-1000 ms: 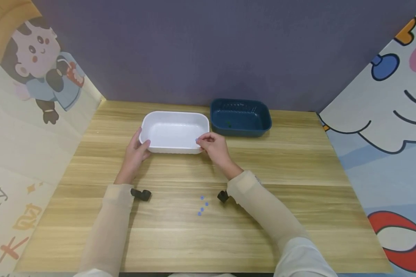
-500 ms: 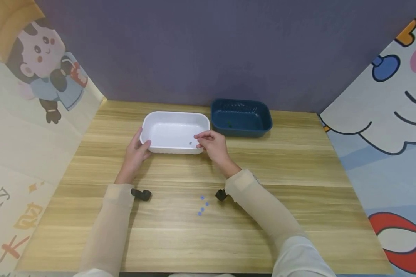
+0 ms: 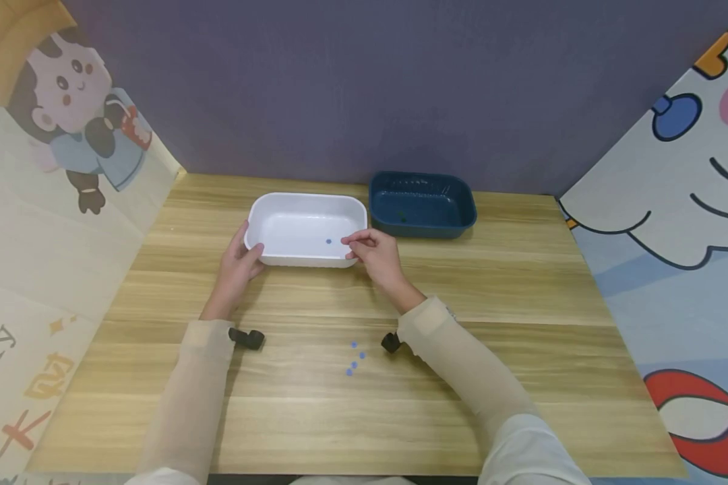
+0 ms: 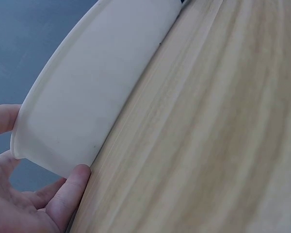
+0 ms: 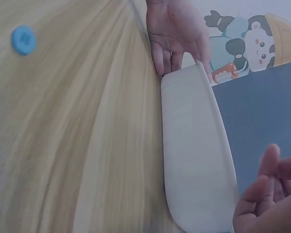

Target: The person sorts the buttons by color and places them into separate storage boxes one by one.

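A white plastic basin stands on the table, and my left hand grips its left end. In the left wrist view, the fingers and thumb of that hand bracket the basin's end wall. Inside the basin, toward its right side, lies a small blue button. My right hand is over the basin's right rim, its fingertips close together, with nothing visible between them. In the right wrist view, the right hand's fingers are loosely curled beside the rim. Several more blue buttons lie on the table nearer to me.
A dark blue basin stands right of the white one, against the back wall, with a small green spot inside. The wooden table ends at a front edge near my body. Printed walls rise on both sides. Each wrist wears a black camera.
My right hand has let go of a blue button over the white basin. The button has come to rest on the basin floor, slightly left of the fingers. The left hand stays put.
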Motion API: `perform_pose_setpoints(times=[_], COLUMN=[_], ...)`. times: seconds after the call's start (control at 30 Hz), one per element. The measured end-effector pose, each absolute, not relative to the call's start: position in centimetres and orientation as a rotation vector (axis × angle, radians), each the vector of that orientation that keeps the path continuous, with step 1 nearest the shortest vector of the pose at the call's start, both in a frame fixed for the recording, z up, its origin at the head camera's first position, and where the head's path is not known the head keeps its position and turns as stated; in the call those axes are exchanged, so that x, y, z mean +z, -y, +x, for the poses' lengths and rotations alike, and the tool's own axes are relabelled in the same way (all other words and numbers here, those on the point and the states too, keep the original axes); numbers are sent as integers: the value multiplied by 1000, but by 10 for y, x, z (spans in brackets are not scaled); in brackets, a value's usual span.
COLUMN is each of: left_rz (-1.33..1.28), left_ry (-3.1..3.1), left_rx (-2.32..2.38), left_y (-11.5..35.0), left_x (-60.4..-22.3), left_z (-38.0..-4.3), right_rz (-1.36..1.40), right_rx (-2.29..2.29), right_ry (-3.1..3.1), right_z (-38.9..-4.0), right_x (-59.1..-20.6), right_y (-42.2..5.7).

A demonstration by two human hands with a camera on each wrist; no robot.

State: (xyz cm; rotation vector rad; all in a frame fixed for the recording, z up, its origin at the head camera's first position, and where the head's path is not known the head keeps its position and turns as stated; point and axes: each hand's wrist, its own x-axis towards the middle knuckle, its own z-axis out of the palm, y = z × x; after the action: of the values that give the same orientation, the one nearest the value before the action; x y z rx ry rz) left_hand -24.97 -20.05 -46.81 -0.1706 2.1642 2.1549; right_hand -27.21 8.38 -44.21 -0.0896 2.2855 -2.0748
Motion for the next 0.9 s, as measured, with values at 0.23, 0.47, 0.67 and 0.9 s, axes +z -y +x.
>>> perform_pose_setpoints(times=[0.23, 0.47, 0.67, 0.9], left_rz=[-159, -178, -191, -197], left_ry=[-2180, -2169, -2158, -2140], left_rx=[2144, 2155, 2150, 2161], left_y=[201, 200, 200, 201], left_x=[-469, -468, -468, -469], left_z=[-251, -251, -252, -252], right_rz=[-157, -188, -182, -230], right_rx=[-2058, -2047, -2014, -1991], right_ry=[-2242, -2241, -2222, -2238], right_z=[-264, -257, -252, -247], right_x=[-444, -444, -443, -440], right_y=[-89, -92, -95, -97])
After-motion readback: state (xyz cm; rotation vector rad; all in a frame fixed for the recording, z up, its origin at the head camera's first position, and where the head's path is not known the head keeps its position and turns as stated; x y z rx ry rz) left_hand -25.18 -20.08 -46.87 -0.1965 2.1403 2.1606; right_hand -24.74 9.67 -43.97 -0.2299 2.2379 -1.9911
